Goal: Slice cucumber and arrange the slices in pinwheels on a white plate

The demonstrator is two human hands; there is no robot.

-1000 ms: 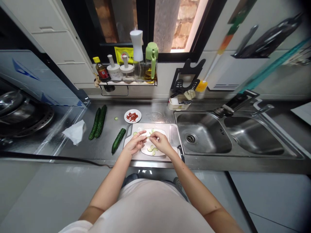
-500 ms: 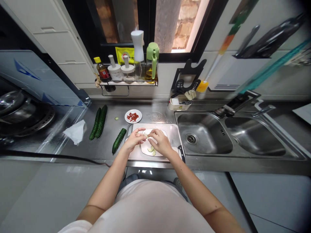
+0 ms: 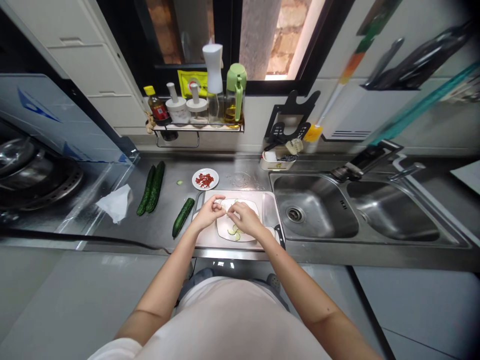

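Two bare hands meet over a white plate [image 3: 224,230] on a pink cutting board [image 3: 206,242] set against the table's front edge. The left hand [image 3: 210,215] and right hand [image 3: 245,219] bend thumb and forefinger toward each other, tips almost together; whether the fingers pinch a slice is too small to tell. Several green-rimmed cucumber slices [image 3: 235,231] overlap near the plate's front edge, their exact number unclear. One black-handled knife [image 3: 279,236] lies at the board's front right corner.

Three cucumbers rest on the table [image 3: 123,237]: two long cucumbers [image 3: 150,189] side by side toward the back, and one shorter cucumber [image 3: 183,218] just beside the board's left edge. A single loose slice [image 3: 179,182] lies behind it.

One round dish [image 3: 194,184], near the board's back left corner, holds chopped red pieces [image 3: 204,180]. On the wall shelf [image 3: 221,129] stand one yellow-capped bottle [image 3: 157,107] with a red label, two white-lidded jars [image 3: 187,110], one white-topped spray bottle [image 3: 213,67] and one green-lidded jug [image 3: 235,95] of yellow liquid. Lettering on the label and on one yellow packet [image 3: 186,82] is illegible.
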